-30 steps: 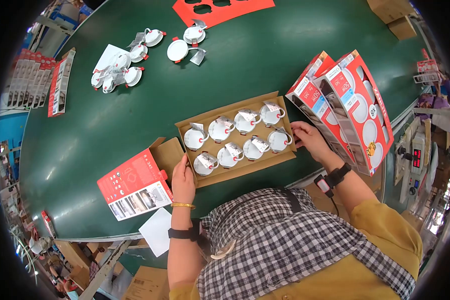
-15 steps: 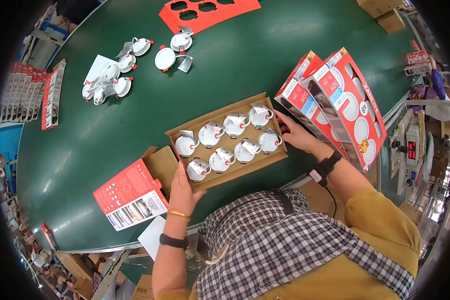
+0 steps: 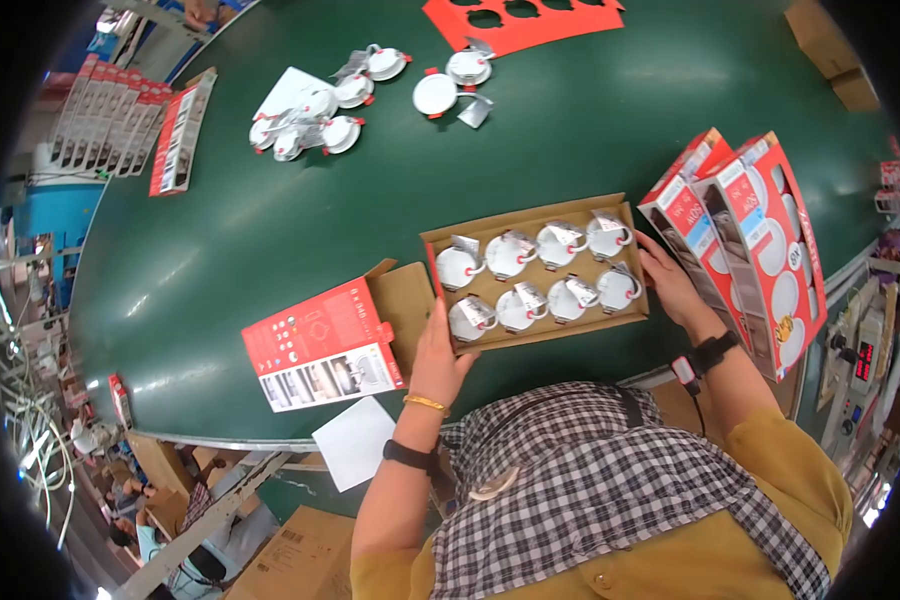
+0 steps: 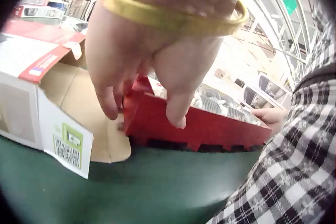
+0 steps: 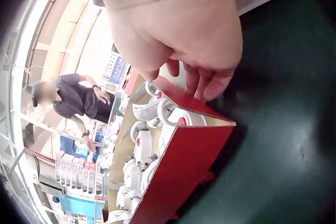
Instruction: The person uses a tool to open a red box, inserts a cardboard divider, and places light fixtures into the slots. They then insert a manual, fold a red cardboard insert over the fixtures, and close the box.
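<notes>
A shallow cardboard tray (image 3: 560, 333), red outside and brown inside, holds several white round downlights (image 3: 508, 256) with looped cables and silvery tags. My left hand (image 3: 436, 365) grips its near left corner; in the left wrist view the thumb lies on the red long wall and the fingers go round the end. At the opposite end, my right hand (image 3: 673, 287) holds the short wall, its fingers outside in the right wrist view. Just left of the tray lies a red and white printed carton (image 3: 320, 340), its open brown flap facing the tray's left end.
Two red window boxes (image 3: 770, 240) stand close beyond my right hand. Loose downlights (image 3: 340, 133) lie in groups toward the back, near a red cut-out insert (image 3: 530, 25). More boxes (image 3: 110, 115) line the far left. A white sheet (image 3: 355, 443) lies at the near edge.
My left thumb has spread from beside the fingers onto the tray's near side. Both hands stay at the tray's ends. The head view has shifted, moving the whole scene within the frame.
</notes>
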Demonstrator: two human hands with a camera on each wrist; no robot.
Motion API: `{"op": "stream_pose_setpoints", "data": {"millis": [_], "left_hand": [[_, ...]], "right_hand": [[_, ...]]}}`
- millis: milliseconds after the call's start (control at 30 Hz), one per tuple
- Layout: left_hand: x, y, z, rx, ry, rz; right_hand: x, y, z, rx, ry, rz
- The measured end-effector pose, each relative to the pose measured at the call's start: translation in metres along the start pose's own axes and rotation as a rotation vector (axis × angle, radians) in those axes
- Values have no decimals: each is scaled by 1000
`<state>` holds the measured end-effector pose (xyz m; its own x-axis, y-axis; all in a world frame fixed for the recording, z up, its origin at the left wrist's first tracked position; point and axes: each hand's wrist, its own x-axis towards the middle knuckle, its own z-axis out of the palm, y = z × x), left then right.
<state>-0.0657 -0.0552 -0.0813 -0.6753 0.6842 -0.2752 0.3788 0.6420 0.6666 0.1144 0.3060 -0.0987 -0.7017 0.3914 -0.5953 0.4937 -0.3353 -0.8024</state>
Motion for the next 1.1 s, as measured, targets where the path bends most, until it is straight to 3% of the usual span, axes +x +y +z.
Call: {"op": "stream_pose_setpoints", "data": {"millis": [33,133,167,300,433,500,567,667,767,833,933,1000,1100], "left_hand": [[-2,-1,-6,12,10,-11],[-1,3,-41,123,-194,-167],[5,8,-68,-93,-266,-364],[45,-48,-117,510,283,13],[78,-67,-117,651,327,92],[81,-56,-132,569,85,-218],[67,-44,-167,525,310,-255],[35,-63,-240,659,688,-127],[-14,-69,-279,735,1137,44],[-41,-35,-256,641,1271,33],[-71,-67,-185,493,1259,-110],[-88,-71,-129,501,1040,-131],[-108,-85,-67,186,836,-372]], "right_hand": [[0,2,0,47,16,16],[-4,4,4,63,39,40],[-6,3,7,60,71,39],[-7,5,12,51,118,7],[-4,10,9,74,108,-1],[-1,16,6,96,92,-11],[-4,14,9,86,104,-16],[-4,12,11,77,115,-22],[-4,11,12,70,115,-24],[-3,12,11,66,118,-30],[0,18,6,101,106,-8],[0,16,4,107,69,24],[-7,1,17,119,101,40]]}}
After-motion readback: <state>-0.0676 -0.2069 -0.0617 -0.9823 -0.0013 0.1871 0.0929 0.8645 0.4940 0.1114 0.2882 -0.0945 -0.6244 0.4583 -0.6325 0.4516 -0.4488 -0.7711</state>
